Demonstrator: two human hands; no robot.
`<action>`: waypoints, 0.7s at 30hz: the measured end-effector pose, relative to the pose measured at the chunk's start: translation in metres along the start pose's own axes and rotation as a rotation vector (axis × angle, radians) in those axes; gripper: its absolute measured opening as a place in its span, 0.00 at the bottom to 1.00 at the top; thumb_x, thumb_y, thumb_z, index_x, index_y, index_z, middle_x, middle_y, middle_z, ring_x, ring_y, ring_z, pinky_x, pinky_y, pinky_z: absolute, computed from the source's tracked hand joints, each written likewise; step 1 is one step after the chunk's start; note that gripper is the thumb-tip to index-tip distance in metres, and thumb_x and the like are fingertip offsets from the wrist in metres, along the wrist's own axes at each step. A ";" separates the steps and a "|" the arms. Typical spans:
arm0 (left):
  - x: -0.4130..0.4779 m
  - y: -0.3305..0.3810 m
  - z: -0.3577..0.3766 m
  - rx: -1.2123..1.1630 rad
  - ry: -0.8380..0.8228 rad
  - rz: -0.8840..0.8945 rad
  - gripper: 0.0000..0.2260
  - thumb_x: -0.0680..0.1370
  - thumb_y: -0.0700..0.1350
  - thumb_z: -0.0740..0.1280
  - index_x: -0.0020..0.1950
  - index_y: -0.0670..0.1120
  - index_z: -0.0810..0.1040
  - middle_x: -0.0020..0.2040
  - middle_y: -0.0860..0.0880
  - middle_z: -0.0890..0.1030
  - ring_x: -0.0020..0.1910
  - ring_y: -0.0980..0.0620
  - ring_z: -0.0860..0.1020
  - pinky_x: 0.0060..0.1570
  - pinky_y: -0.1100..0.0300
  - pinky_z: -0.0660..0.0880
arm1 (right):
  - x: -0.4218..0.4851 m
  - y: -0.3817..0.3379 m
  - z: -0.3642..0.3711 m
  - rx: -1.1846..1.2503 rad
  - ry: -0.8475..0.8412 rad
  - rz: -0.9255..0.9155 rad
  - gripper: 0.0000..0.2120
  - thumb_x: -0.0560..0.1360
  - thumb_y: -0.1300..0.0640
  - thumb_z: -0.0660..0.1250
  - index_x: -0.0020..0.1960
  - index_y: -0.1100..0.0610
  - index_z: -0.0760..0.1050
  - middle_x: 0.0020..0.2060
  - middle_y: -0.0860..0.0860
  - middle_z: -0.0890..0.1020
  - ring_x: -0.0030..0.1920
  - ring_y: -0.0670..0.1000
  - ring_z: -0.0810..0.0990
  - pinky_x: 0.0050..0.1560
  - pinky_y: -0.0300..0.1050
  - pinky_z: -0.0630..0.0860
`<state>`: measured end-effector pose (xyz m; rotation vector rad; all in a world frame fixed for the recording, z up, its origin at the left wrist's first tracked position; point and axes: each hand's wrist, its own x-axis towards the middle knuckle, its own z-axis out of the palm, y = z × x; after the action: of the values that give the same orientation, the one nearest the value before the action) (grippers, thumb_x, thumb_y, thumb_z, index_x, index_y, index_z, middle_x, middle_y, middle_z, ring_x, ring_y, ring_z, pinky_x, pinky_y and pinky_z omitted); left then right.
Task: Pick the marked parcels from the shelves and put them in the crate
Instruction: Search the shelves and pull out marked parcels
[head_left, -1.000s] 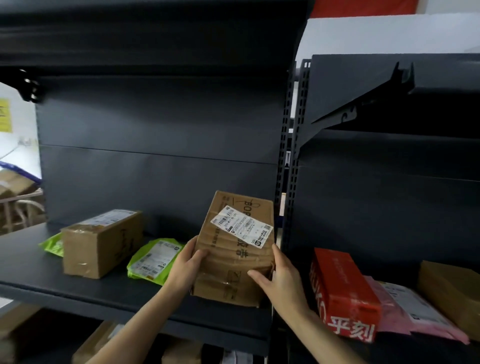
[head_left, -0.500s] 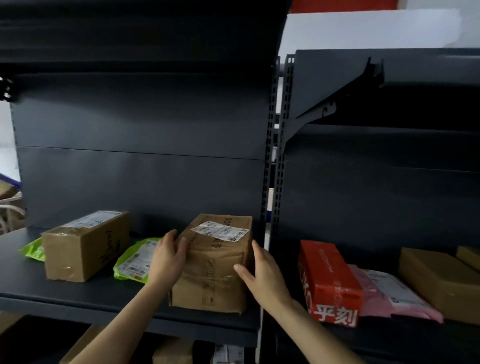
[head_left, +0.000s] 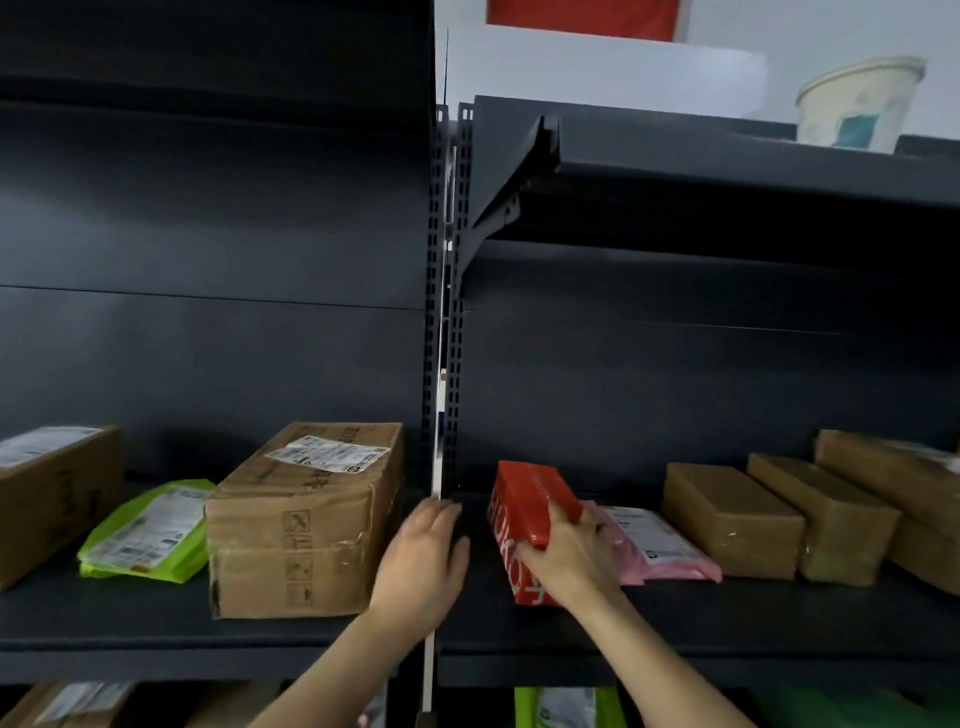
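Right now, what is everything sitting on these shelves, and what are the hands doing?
Large cardboard box: one, brown, left bay, white label on top.
Second box: one, brown, far left, cut off.
Green mailer: one, flat between those boxes.
Red box: one, right bay.
Pink mailer: one, beside the red box.
Taped parcels: three, brown, right.
Paper cup: one, white, top shelf.
Left hand: open, empty.
Right hand: gripping the red box.
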<state>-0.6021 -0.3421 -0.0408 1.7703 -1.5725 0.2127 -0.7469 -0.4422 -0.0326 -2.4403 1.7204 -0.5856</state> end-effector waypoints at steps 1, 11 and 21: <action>-0.001 0.000 0.006 -0.012 -0.054 -0.037 0.20 0.81 0.47 0.59 0.72 0.43 0.67 0.72 0.47 0.68 0.74 0.52 0.62 0.71 0.66 0.55 | 0.000 0.004 -0.002 0.085 0.025 -0.004 0.32 0.72 0.36 0.61 0.71 0.49 0.60 0.65 0.55 0.71 0.61 0.57 0.73 0.55 0.48 0.73; -0.001 0.028 0.029 -1.094 -0.415 -0.677 0.25 0.74 0.61 0.62 0.67 0.50 0.71 0.60 0.49 0.80 0.59 0.51 0.78 0.57 0.55 0.74 | -0.035 0.014 0.015 1.428 -0.125 0.245 0.07 0.74 0.45 0.64 0.50 0.45 0.73 0.46 0.50 0.83 0.47 0.50 0.82 0.43 0.47 0.77; 0.014 0.018 0.013 -0.990 -0.104 -0.706 0.35 0.66 0.52 0.76 0.69 0.45 0.68 0.54 0.44 0.82 0.50 0.46 0.82 0.50 0.50 0.79 | -0.025 0.045 0.005 0.680 0.122 -0.087 0.16 0.78 0.55 0.62 0.64 0.58 0.73 0.61 0.52 0.78 0.63 0.49 0.74 0.61 0.36 0.68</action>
<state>-0.6199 -0.3610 -0.0344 1.3782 -0.7591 -0.8602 -0.7921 -0.4360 -0.0572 -2.0175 1.1732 -1.1273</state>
